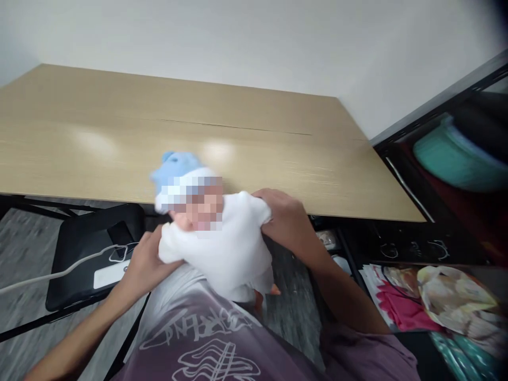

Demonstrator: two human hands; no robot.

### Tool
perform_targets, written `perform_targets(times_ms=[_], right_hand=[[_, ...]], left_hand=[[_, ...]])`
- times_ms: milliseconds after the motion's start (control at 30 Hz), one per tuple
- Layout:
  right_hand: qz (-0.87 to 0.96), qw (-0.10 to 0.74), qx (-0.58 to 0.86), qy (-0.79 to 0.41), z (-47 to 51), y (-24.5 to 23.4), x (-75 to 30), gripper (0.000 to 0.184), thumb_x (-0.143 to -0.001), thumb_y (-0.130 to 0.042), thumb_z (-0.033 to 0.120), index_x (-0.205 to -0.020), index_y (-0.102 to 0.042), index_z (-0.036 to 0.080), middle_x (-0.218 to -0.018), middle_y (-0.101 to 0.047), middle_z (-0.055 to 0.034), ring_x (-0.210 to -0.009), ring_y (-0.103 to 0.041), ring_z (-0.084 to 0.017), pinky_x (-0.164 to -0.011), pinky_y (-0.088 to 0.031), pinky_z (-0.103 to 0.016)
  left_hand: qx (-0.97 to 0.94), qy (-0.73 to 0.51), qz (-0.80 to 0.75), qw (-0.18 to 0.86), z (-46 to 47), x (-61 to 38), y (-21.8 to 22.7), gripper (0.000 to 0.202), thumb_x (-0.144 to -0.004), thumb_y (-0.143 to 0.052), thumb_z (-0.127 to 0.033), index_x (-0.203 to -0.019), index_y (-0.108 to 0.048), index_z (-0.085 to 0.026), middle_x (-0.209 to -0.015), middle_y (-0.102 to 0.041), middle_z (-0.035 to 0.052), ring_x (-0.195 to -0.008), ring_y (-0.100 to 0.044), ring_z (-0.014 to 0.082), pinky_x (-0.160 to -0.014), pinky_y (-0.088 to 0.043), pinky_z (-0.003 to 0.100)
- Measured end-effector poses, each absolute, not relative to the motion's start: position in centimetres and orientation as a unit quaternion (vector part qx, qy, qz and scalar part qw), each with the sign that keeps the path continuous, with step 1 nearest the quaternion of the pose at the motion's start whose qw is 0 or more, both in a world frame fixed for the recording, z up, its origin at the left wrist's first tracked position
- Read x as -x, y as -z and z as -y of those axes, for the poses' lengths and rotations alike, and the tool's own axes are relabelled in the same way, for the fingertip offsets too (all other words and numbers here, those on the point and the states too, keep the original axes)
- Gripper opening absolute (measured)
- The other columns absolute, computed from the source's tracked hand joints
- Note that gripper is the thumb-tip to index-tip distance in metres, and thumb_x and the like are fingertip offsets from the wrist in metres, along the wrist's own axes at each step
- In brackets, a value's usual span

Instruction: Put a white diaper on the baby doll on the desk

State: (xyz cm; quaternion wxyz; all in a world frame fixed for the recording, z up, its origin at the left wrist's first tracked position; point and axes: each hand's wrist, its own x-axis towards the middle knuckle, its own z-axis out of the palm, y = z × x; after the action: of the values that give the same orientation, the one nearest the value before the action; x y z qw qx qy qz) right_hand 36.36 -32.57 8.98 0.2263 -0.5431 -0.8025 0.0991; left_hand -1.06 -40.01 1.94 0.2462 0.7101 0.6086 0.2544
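Observation:
A baby doll [222, 254] in a white top hangs at the table's front edge, tilted, close to my shirt. On its head sits a light blue hat [177, 166] with a white band. The doll's face is blurred out. My left hand [147, 260] is closed on the sleeve at the left side of the picture. The other sleeve is gripped by my right hand [283, 218], whose fingers are partly hidden behind it. Below the white top, a bit of the doll's foot [275, 289] shows.
A wooden table [254, 143] stretches across against a white wall. At the left is a black stool [83, 248] with a white device [111, 274] and a cable [59, 275]. On the right, a dark shelf holds a teal basin [456, 156] and cloth and bags [456, 291].

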Motion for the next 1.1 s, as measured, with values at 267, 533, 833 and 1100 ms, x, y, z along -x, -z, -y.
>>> perform_targets(times_ms=[267, 533, 833, 1100], right_hand=[[0.713, 0.186, 0.676, -0.020, 25.0, -4.3, -40.6, 0.019, -0.098, -0.069, 0.042, -0.097, -0.077, 0.025, -0.087, -0.084, -0.0139, -0.078, -0.072, -0.033, -0.066, -0.038, -0.035], [0.714, 0.273, 0.644, -0.041, 25.9, 0.2, -42.1, 0.032, -0.106, -0.064, 0.050, -0.123, -0.076, 0.025, -0.117, -0.084, -0.0151, -0.107, -0.076, -0.038, -0.086, -0.057, -0.044], [0.730, 0.308, 0.610, -0.008, 26.5, 3.6, -44.8, 0.053, -0.113, -0.057, 0.057, -0.158, -0.069, 0.030, -0.134, -0.079, -0.0174, -0.122, -0.069, -0.046, -0.106, -0.058, -0.063], [0.762, 0.294, 0.577, -0.020, 16.9, 4.3, -45.1, 0.064, -0.113, -0.056, 0.070, -0.152, -0.070, 0.021, -0.141, -0.079, -0.0189, -0.126, -0.069, -0.042, -0.114, -0.054, -0.058]], left_hand=[[-0.759, -0.163, -0.593, 0.215, 24.2, -3.4, -5.8, 0.079, -0.082, -0.086, -0.053, -0.151, -0.063, -0.021, -0.133, -0.085, 0.0159, -0.121, -0.080, 0.0466, -0.089, -0.060, 0.045], [-0.789, -0.163, -0.569, 0.167, 21.1, -2.0, -3.5, 0.067, -0.093, -0.081, -0.066, -0.140, -0.065, -0.021, -0.129, -0.082, 0.0171, -0.116, -0.077, 0.0419, -0.094, -0.057, 0.047], [-0.850, -0.145, -0.503, 0.055, 20.6, -1.1, -1.2, 0.073, -0.116, -0.043, -0.078, -0.146, -0.067, -0.017, -0.129, -0.074, 0.0196, -0.117, -0.063, 0.0390, -0.106, -0.052, 0.053], [-0.849, -0.148, -0.506, 0.044, 11.5, -0.3, -0.9, 0.085, -0.109, -0.044, -0.089, -0.141, -0.071, -0.014, -0.129, -0.074, 0.0223, -0.118, -0.063, 0.0400, -0.109, -0.050, 0.053]])
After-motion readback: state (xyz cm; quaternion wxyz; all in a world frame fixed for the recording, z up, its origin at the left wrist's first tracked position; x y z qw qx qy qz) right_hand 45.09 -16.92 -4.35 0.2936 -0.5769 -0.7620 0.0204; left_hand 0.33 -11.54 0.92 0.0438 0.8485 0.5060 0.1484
